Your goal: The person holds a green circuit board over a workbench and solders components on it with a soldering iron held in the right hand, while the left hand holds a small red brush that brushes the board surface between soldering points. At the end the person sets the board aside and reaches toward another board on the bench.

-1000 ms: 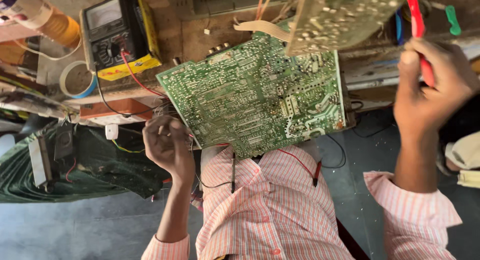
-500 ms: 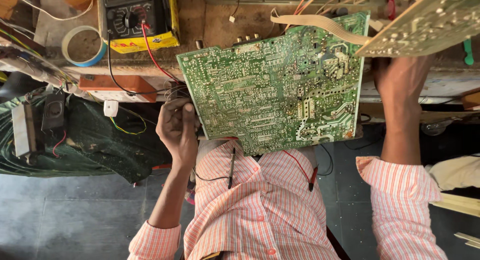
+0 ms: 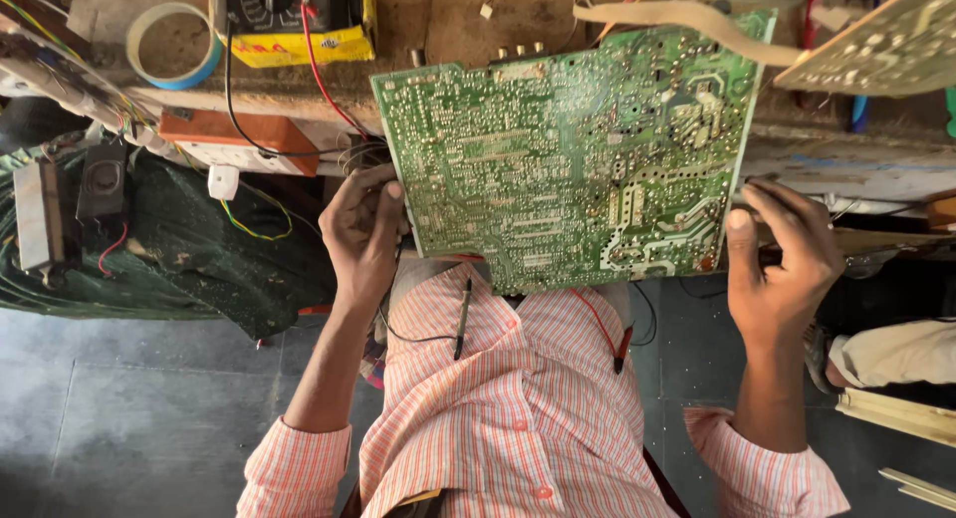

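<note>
A large green circuit board (image 3: 568, 149) lies solder side up, tilted from the bench edge over my lap. My left hand (image 3: 363, 234) grips its left edge, thumb on top. At the lower right edge my right hand (image 3: 782, 264) holds the board, thumb against the rim and fingers curled behind it. On my striped shirt below the board rest a black probe (image 3: 461, 319) and a red probe (image 3: 622, 349), whose leads run up to a yellow and black multimeter (image 3: 299, 15).
A second circuit board (image 3: 876, 50) hangs at the upper right, joined by a beige ribbon cable (image 3: 687, 20). A tape roll (image 3: 169, 45), an orange box (image 3: 239, 139), a small speaker (image 3: 100, 179) and a dark green cloth (image 3: 229, 249) sit at the left.
My right hand has come down from high at the right, where it held a red tool, and now grips the board's right edge. The view has moved closer. The left hand stays on the board.
</note>
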Demonstrator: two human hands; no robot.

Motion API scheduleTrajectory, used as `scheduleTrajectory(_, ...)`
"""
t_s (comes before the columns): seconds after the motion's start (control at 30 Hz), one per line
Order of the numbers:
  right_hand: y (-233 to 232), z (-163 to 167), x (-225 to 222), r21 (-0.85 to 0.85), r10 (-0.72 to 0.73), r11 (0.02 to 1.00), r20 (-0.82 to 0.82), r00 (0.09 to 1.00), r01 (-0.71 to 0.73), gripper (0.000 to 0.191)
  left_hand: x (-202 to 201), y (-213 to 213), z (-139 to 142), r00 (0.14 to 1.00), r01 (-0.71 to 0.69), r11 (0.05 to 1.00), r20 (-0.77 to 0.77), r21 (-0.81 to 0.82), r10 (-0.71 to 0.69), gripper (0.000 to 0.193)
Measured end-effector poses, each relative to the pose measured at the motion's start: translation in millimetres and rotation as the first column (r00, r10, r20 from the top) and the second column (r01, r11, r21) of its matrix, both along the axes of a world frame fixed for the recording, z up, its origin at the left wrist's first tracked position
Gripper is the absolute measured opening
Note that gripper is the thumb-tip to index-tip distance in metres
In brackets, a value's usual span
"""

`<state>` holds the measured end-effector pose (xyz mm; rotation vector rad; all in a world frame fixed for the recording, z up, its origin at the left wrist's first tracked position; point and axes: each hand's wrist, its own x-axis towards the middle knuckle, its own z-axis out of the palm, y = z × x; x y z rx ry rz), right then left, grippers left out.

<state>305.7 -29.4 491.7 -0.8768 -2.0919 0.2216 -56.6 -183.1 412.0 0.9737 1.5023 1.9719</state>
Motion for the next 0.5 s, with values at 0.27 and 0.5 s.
scheduleTrajectory(0.27, 2.2, -10.2, -3.8, -0.243, 0.067, 0.964, -0.168, 0.984, -0.108, 0.044, 3.9, -3.1, 18.3, 0.998, 0.049, 0.999, -0.027, 0.007, -0.049, 0.024)
scheduleTrajectory(0.5, -12.5, -11.2, -23.0, -0.346, 0.133, 0.909, -0.285, 0.949, -0.231, 0.058, 13.8, -17.4, 56.4, 0.995, 0.088, 0.993, -0.050, 0.074, -0.085, 0.028)
